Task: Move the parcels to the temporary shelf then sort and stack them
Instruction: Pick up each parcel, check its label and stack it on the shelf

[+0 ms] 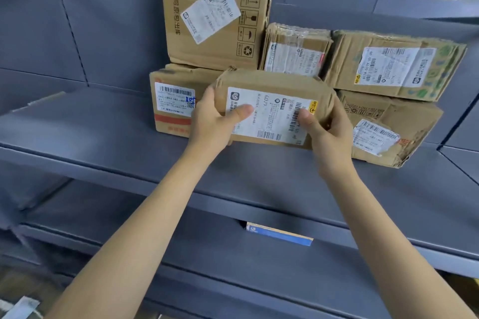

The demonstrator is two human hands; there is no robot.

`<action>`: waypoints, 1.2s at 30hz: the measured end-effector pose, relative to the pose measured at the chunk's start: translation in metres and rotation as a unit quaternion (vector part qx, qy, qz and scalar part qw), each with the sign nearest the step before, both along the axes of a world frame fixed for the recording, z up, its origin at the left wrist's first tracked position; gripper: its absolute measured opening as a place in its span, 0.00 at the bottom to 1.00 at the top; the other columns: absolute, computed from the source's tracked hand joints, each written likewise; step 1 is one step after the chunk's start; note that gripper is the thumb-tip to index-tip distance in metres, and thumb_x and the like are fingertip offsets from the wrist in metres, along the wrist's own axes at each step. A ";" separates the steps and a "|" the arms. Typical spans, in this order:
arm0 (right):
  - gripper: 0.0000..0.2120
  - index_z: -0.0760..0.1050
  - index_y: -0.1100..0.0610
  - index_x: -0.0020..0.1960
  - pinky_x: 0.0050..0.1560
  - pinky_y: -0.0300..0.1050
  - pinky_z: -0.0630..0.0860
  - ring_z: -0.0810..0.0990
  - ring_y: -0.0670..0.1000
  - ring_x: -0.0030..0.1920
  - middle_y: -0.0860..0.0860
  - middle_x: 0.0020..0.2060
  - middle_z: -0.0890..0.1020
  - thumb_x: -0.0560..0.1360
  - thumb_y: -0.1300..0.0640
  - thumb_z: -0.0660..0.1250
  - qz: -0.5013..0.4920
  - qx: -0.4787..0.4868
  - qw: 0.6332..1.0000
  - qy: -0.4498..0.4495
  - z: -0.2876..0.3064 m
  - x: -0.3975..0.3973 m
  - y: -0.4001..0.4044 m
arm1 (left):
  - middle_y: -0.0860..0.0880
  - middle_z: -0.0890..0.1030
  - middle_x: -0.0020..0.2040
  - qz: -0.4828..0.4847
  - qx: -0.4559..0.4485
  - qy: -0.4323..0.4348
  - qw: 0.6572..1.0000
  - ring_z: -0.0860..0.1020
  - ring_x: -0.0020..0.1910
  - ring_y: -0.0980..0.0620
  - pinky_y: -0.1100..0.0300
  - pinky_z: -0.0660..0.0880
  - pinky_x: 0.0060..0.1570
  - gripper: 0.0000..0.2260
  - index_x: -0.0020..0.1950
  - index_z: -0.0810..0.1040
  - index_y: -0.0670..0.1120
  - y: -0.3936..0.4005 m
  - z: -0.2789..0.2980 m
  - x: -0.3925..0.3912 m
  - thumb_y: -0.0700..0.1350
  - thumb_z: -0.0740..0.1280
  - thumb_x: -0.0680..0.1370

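- The small crumpled brown cardboard parcel with a white shipping label (274, 109) sits at the centre of the view, held at the front of the grey metal shelf (103, 122), its lower edge at or just above the shelf board; contact cannot be told.
- The left hand (215, 114) grips the parcel's left end, thumb laid across the label and fingers wrapped behind.
- The right hand (326, 124) grips the right end, thumb pressing on the barcode, fingers curled round the back.
- At 12 o'clock from the parcel stands a tall brown carton with printed handling symbols (215, 13), resting on a low brown box with a red stripe (173, 103) at 9 o'clock.
- At 1 o'clock is a small taped box (295, 52); at 2 o'clock a flat brown carton with green print (394, 65), stacked on a dented brown carton (388, 127) at 3 o'clock.
- Judged step: placing or sorting this parcel among those already shelved.
- The next move likely calls for choosing a slot: the gap between the two lower boxes looks closest, or the bare shelf at 9 o'clock, label kept facing out.
- A blue-and-white tag (280, 234) sits on the shelf edge at 6 o'clock.
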State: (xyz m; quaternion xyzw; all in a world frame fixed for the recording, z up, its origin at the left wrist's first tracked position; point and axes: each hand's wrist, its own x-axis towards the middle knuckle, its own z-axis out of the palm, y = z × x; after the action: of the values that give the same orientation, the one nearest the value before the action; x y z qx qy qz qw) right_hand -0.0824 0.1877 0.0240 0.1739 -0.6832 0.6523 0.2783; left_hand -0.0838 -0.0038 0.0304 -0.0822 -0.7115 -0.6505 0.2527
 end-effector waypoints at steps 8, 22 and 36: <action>0.14 0.72 0.61 0.61 0.52 0.39 0.76 0.80 0.45 0.50 0.49 0.49 0.81 0.76 0.61 0.67 0.040 -0.019 0.999 0.025 0.045 -0.046 -0.024 | 0.56 0.83 0.48 0.043 -0.036 0.049 0.997 0.81 0.49 0.57 0.53 0.80 0.48 0.15 0.50 0.76 0.53 -0.032 0.057 -0.028 0.46 0.77 0.67; 0.28 0.62 0.67 0.72 0.65 0.48 0.73 0.74 0.57 0.66 0.63 0.65 0.74 0.75 0.60 0.66 0.094 0.041 0.995 -0.009 0.047 -0.108 -0.110 | 0.55 0.81 0.52 0.037 -0.040 0.035 0.998 0.81 0.51 0.59 0.58 0.79 0.49 0.17 0.56 0.73 0.51 -0.135 0.050 -0.100 0.43 0.74 0.71; 0.38 0.57 0.57 0.76 0.67 0.53 0.70 0.73 0.48 0.67 0.53 0.66 0.75 0.72 0.42 0.64 -0.061 0.118 0.991 -0.027 0.036 -0.131 -0.147 | 0.62 0.76 0.49 -0.018 -0.098 -0.018 0.995 0.76 0.46 0.65 0.65 0.75 0.45 0.26 0.69 0.62 0.48 -0.161 0.042 -0.144 0.51 0.68 0.76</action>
State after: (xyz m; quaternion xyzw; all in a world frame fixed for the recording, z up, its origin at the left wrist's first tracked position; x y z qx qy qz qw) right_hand -0.2138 0.0411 0.0600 0.1455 -0.7720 0.5535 0.2765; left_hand -0.2276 -0.1651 0.0725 -0.1075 -0.7746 -0.5837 0.2187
